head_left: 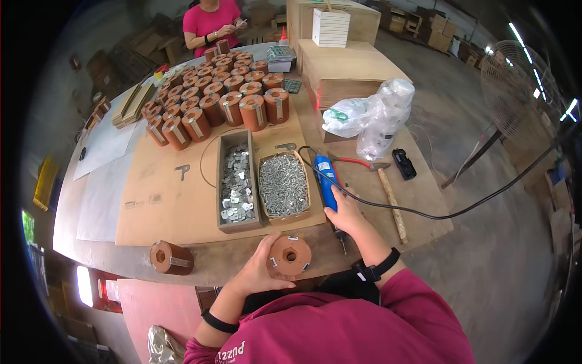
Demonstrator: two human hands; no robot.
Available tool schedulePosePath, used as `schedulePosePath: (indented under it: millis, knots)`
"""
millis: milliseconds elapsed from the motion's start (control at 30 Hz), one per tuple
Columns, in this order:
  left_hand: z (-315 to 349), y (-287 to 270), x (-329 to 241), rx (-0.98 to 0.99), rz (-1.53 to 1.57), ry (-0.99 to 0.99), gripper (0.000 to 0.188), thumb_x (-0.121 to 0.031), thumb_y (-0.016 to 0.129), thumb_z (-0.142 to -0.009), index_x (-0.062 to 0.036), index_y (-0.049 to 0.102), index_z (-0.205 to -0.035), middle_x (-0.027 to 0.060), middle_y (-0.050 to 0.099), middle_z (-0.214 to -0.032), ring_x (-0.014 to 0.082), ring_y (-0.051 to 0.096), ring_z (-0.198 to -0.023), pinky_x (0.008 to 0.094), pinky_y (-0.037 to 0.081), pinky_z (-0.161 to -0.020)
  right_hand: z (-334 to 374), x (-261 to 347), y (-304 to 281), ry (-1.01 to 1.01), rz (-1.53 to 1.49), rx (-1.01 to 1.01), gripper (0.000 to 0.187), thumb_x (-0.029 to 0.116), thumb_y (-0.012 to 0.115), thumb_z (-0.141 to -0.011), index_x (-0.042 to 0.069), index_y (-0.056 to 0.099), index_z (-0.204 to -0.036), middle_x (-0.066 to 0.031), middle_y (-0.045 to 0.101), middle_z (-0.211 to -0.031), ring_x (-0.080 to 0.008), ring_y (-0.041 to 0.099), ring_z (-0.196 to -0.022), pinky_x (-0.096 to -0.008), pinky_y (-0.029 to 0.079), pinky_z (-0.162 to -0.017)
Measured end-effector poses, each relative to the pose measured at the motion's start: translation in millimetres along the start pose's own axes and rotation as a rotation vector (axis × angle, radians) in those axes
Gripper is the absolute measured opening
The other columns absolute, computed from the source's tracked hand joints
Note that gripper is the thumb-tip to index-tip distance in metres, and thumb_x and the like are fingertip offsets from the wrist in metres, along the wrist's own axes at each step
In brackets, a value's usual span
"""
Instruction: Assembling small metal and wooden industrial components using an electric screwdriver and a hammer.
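My left hand [259,268] is wrapped round the side of a reddish-brown wooden cylinder [279,256] at the table's near edge. Its end face is turned up, showing a hexagonal recess with a central hole and small metal pieces near the rim. Over to the right, my right hand [347,212] is closed round a blue electric screwdriver [325,170]. The bit points towards me, and a black cord loops from its far end. Beyond my hands stand a long wooden box [222,203] of small metal plates and a carton of screws [283,185].
Another cylinder [171,258] lies near the left front edge. Many more cylinders [251,112] stand at the back left. Pliers [364,162], a wooden-handled hammer [391,203] and plastic-wrapped rolls [385,121] are on the right. A co-worker [212,24] stands across the table.
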State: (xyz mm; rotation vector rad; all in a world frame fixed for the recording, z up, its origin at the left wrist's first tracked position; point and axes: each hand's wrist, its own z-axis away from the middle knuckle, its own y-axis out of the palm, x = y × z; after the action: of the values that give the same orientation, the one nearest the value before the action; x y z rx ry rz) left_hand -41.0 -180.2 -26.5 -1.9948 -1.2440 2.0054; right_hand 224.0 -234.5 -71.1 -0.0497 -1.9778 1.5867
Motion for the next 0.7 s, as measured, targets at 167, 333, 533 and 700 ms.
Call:
schedulePosePath:
  millis: [167,333,533,700]
  knots:
    - [-7,-2,4,0.133,0.270,-0.161,0.093,-0.017,0.083,-0.049,-0.0048,0.032,-0.125,0.0116,0.051,-0.111,0.0212,0.049,-0.106,0.0316,0.039,-0.091,30,-42,-19,0.072,0.017,-0.104,0.046,0.018,0.059,-0.073,0.000,0.046,-0.114,-0.0244,0.048,-0.108,-0.0413,0.042,-0.104,-0.0461,0.033,-0.090]
    - [-5,14,0,0.002,0.286,-0.139,0.084,-0.017,0.084,-0.047,-0.0030,0.036,-0.115,0.0125,0.051,-0.108,0.0192,0.050,-0.103,0.0314,0.041,-0.088,54,-102,-40,0.412,0.226,-0.243,0.043,0.020,0.058,-0.075,-0.002,0.046,-0.110,-0.0268,0.050,-0.104,-0.0387,0.046,-0.101,-0.0426,0.039,-0.084]
    - [-6,50,-5,-0.402,0.250,-0.201,0.088,-0.022,0.085,-0.047,-0.0023,0.033,-0.116,0.0160,0.051,-0.104,0.0259,0.053,-0.098,0.0339,0.044,-0.083,69,-141,-47,0.370,-0.360,-0.128,0.031,0.014,0.055,-0.074,0.002,0.048,-0.103,-0.0162,0.055,-0.080,-0.0285,0.057,-0.073,-0.0362,0.047,-0.063]
    - [-7,53,-6,-0.402,0.098,-0.118,0.102,-0.022,0.085,-0.046,-0.0005,0.027,-0.126,0.0172,0.040,-0.114,0.0319,0.044,-0.107,0.0369,0.041,-0.088,142,-95,-103,0.733,-0.830,-0.015,0.024,0.005,0.053,-0.076,0.006,0.041,-0.097,-0.0059,0.053,-0.071,-0.0122,0.053,-0.054,-0.0263,0.042,-0.039]
